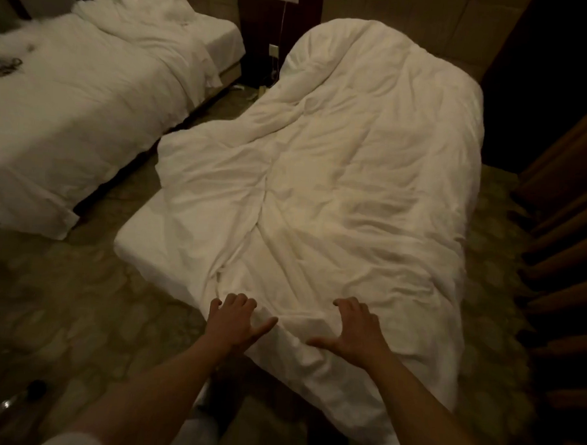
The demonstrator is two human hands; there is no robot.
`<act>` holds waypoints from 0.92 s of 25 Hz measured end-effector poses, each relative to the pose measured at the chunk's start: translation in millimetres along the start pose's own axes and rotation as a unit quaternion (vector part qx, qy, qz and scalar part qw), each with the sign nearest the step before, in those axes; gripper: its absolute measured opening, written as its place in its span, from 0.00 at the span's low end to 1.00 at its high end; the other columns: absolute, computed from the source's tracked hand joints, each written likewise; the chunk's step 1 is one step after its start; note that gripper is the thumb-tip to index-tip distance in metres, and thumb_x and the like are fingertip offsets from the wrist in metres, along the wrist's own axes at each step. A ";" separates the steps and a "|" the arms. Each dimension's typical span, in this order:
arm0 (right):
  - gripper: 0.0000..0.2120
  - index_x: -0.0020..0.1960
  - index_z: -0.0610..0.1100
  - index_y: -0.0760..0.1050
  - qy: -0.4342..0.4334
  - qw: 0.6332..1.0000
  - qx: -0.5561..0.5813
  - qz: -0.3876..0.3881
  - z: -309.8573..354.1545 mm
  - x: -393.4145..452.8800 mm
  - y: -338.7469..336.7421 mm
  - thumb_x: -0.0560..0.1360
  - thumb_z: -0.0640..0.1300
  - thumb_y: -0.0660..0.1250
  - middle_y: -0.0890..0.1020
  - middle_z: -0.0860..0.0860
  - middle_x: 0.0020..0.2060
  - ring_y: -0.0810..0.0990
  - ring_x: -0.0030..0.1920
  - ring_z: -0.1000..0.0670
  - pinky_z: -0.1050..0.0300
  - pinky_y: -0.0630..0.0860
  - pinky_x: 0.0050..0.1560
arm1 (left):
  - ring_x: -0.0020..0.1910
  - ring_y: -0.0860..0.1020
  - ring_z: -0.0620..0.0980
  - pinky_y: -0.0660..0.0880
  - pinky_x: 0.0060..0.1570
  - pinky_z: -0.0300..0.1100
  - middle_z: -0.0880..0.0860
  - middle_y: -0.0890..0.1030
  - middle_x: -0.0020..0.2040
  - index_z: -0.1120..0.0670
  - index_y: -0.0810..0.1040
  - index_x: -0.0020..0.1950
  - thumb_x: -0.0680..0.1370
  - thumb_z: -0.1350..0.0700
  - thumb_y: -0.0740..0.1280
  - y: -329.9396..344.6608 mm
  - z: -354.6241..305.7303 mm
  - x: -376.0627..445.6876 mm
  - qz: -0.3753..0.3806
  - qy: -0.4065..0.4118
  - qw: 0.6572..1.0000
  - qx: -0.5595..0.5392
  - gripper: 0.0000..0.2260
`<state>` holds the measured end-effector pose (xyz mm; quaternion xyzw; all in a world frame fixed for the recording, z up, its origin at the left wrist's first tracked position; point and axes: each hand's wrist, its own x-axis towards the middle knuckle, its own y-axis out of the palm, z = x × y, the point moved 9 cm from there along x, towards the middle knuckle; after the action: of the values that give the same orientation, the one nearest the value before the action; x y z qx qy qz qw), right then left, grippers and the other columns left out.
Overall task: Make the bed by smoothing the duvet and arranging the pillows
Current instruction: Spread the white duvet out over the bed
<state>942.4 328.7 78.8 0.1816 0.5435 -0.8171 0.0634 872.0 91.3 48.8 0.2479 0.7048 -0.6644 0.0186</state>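
The white duvet (pixel 338 177) lies rumpled over the near bed, stretching away from both hands toward the headboard end. The left hand (pixel 235 324) and right hand (pixel 354 329) rest side by side but apart on its foot edge, fingers spread and pressing the cloth. At the left the duvet stops short, baring the mattress (pixel 143 236) corner. Patterned carpet (pixel 80 297) lies between this and a second bed (pixel 71 111); curtains (pixel 564 234) hang close on the right.

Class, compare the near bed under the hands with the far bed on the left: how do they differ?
The near bed's crumpled white duvet covers most of it; the far bed's white bedding is bunched at its head. Small dark items lie only on the far bed. Both hands touch only the near one. Both are white.
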 end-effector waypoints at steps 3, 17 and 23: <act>0.63 0.76 0.50 0.60 0.028 0.999 0.016 -0.007 78.6 55.1 6.7 0.51 0.88 0.49 0.66 0.51 0.71 0.65 0.70 0.46 0.46 0.64 0.70 | 0.68 0.68 0.52 0.61 0.66 0.55 0.49 0.73 0.67 0.46 0.72 0.67 0.65 0.19 0.31 -39.0 80.5 41.7 -0.025 0.017 0.999 -0.012 0.50; 0.54 0.76 0.46 0.62 0.123 0.983 0.129 -0.044 249.1 263.1 1.3 0.63 0.82 0.60 0.68 0.49 0.71 0.69 0.69 0.46 0.48 0.69 0.67 | 0.70 0.66 0.51 0.60 0.69 0.55 0.48 0.72 0.69 0.46 0.72 0.70 0.69 0.19 0.40 -150.3 227.7 243.7 -0.029 0.121 0.991 0.056 0.45; 0.52 0.76 0.44 0.60 0.220 0.946 0.232 -0.051 217.6 353.4 21.8 0.65 0.78 0.65 0.67 0.46 0.71 0.69 0.68 0.44 0.49 0.70 0.66 | 0.74 0.62 0.52 0.58 0.72 0.55 0.49 0.67 0.73 0.49 0.68 0.74 0.66 0.19 0.37 -157.3 231.6 351.9 0.011 0.146 0.986 0.078 0.50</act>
<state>572.1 154.8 5.4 0.3387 0.3478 -0.8624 -0.1433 434.6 -12.6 42.6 0.3508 0.6432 -0.6738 -0.0964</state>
